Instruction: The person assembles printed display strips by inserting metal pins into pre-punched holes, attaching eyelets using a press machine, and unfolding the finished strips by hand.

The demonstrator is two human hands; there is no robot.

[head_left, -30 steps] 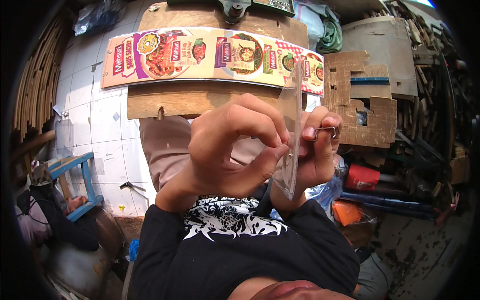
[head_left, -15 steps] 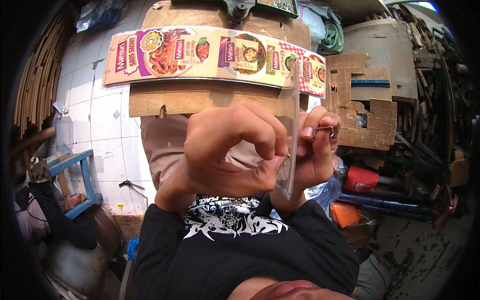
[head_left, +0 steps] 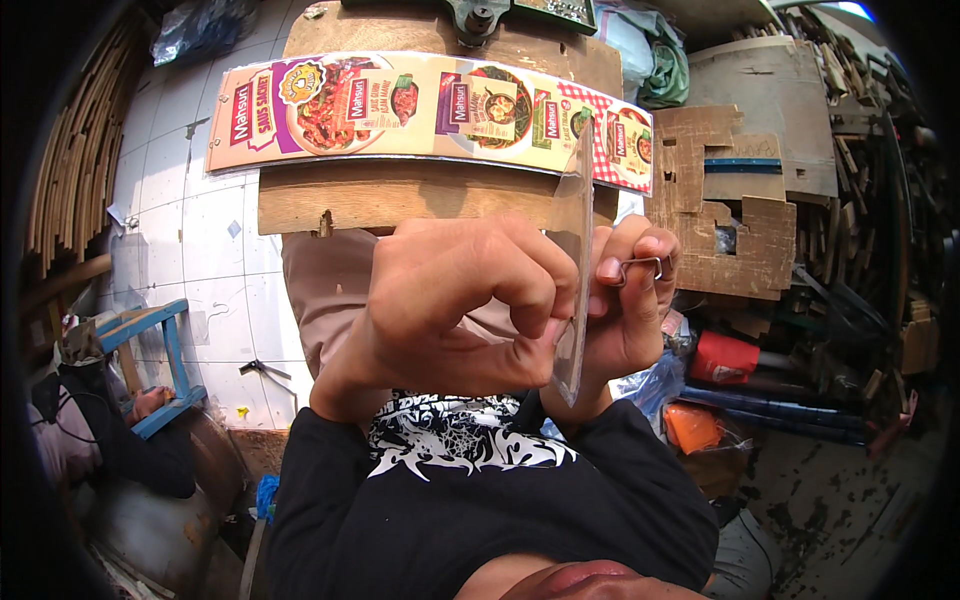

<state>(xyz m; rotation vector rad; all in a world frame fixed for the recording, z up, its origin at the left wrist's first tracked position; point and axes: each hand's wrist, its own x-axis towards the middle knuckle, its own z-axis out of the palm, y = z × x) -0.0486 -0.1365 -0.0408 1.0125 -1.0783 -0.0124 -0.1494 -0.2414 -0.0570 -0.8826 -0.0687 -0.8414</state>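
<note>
A clear plastic panel (head_left: pixel 573 250) stands almost edge-on to me, between my two hands. On its left side is my left hand (head_left: pixel 465 300), thumb and forefinger pinched together against the panel's face. Whatever lies between those fingertips is hidden. My right hand (head_left: pixel 632 305) is on the panel's other side, its fingers curled and partly seen past the edge. A small bent metal clip (head_left: pixel 642 262) is gripped between the right thumb and fingers. Beyond the hands, a long printed food display board (head_left: pixel 420 150) lies across a wooden bench (head_left: pixel 400 195).
A dark metal tool (head_left: pixel 480 18) and a green tray (head_left: pixel 555 12) sit at the bench's far end. Cut cardboard (head_left: pixel 690 200) lies to the right, near stacked wood strips. At left, another person's hand (head_left: pixel 150 402) rests by a blue frame (head_left: pixel 170 350).
My left fingertips have shifted slightly, and the small brownish thing seen at them earlier no longer shows. The panel's lower end and the metal clip have moved a little to the left.
</note>
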